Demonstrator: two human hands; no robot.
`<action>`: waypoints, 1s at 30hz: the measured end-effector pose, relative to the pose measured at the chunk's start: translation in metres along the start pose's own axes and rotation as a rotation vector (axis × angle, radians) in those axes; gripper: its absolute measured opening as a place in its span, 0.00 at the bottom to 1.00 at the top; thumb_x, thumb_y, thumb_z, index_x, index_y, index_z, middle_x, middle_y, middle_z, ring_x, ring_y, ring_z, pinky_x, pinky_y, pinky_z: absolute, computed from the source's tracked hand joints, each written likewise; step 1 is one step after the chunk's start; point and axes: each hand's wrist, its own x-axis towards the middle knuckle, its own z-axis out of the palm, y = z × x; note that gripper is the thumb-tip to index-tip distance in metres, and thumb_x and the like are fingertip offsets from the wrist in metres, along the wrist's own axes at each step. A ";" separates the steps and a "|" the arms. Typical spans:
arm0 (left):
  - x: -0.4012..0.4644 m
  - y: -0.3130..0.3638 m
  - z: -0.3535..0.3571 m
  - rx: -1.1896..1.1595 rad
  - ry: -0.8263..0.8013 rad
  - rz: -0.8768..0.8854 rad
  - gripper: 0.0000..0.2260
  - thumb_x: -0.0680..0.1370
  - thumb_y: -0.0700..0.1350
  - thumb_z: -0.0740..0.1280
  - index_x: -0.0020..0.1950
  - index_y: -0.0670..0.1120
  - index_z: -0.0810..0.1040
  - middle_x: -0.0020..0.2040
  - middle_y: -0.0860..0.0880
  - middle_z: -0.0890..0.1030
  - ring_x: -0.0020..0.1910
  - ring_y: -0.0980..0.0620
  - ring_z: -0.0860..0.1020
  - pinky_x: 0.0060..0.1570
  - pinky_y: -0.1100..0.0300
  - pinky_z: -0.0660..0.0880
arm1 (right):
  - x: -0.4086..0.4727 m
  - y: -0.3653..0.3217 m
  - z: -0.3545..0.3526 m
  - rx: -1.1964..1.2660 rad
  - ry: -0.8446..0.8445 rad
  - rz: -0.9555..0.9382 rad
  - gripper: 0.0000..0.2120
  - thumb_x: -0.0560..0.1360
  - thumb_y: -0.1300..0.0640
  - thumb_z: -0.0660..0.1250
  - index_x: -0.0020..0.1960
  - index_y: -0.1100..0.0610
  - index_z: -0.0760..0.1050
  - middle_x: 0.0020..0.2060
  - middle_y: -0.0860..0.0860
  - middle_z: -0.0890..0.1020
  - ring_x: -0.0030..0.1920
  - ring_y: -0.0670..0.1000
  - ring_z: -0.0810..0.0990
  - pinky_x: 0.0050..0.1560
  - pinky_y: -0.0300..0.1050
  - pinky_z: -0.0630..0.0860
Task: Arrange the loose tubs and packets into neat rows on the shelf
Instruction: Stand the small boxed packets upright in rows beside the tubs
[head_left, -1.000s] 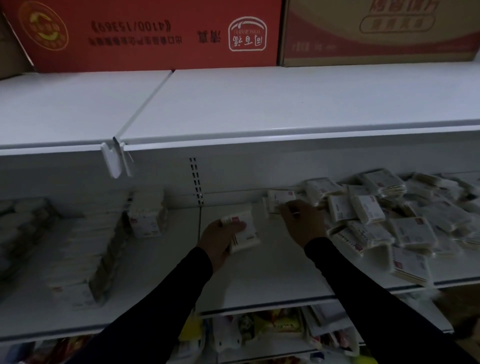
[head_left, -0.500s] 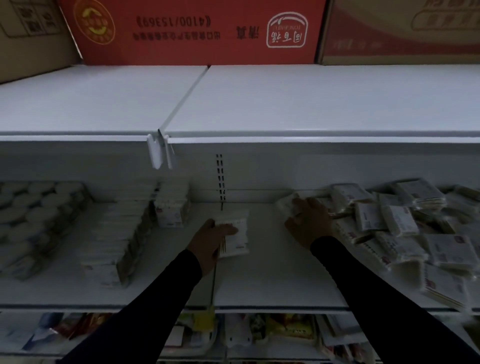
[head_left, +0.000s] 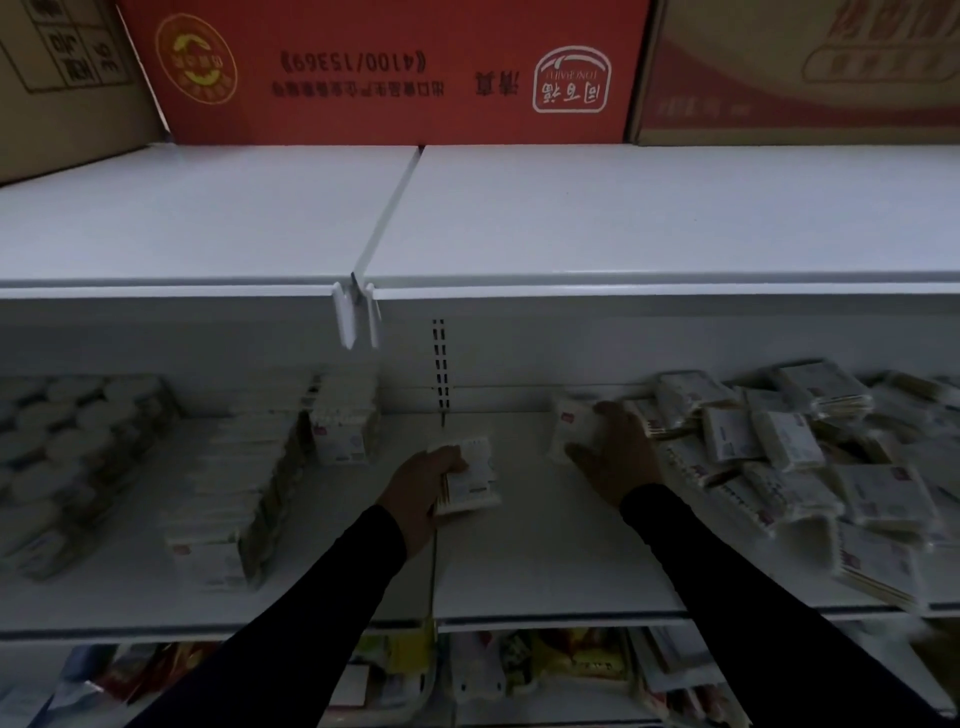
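Shifted since a second ago: my right hand (head_left: 615, 457) has reached farther back, now gripping one packet (head_left: 574, 428) at the left edge of the loose pile (head_left: 779, 457). Left hand (head_left: 423, 486) clamped on a small stack of packets (head_left: 470, 475), mid-shelf (head_left: 545, 561). Neat rows (head_left: 244, 478) stand left; tubs (head_left: 62, 441) far left.

White shelf (head_left: 545, 571): tubs (head_left: 62, 431) far left, stacked packet rows (head_left: 234, 493) left-centre, loose packet pile (head_left: 810, 457) right.
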 end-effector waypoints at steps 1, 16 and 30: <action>0.001 0.001 0.000 0.014 0.001 0.013 0.05 0.79 0.37 0.64 0.46 0.43 0.79 0.42 0.43 0.83 0.38 0.46 0.81 0.37 0.55 0.80 | -0.005 -0.005 -0.004 0.073 0.016 -0.008 0.25 0.69 0.58 0.75 0.63 0.61 0.72 0.53 0.61 0.77 0.52 0.61 0.78 0.51 0.48 0.72; -0.003 -0.009 0.041 0.101 -0.165 -0.015 0.20 0.72 0.50 0.73 0.60 0.41 0.79 0.56 0.40 0.83 0.49 0.43 0.83 0.44 0.52 0.81 | -0.058 -0.044 -0.019 0.790 -0.289 0.254 0.17 0.69 0.56 0.76 0.55 0.58 0.76 0.46 0.56 0.83 0.42 0.53 0.83 0.39 0.41 0.77; -0.011 -0.008 0.007 0.071 -0.007 0.068 0.05 0.77 0.40 0.68 0.53 0.44 0.79 0.46 0.44 0.85 0.46 0.43 0.81 0.53 0.45 0.77 | 0.015 0.013 0.004 -0.354 -0.275 -0.165 0.35 0.77 0.37 0.40 0.61 0.56 0.76 0.61 0.57 0.77 0.63 0.60 0.73 0.64 0.49 0.67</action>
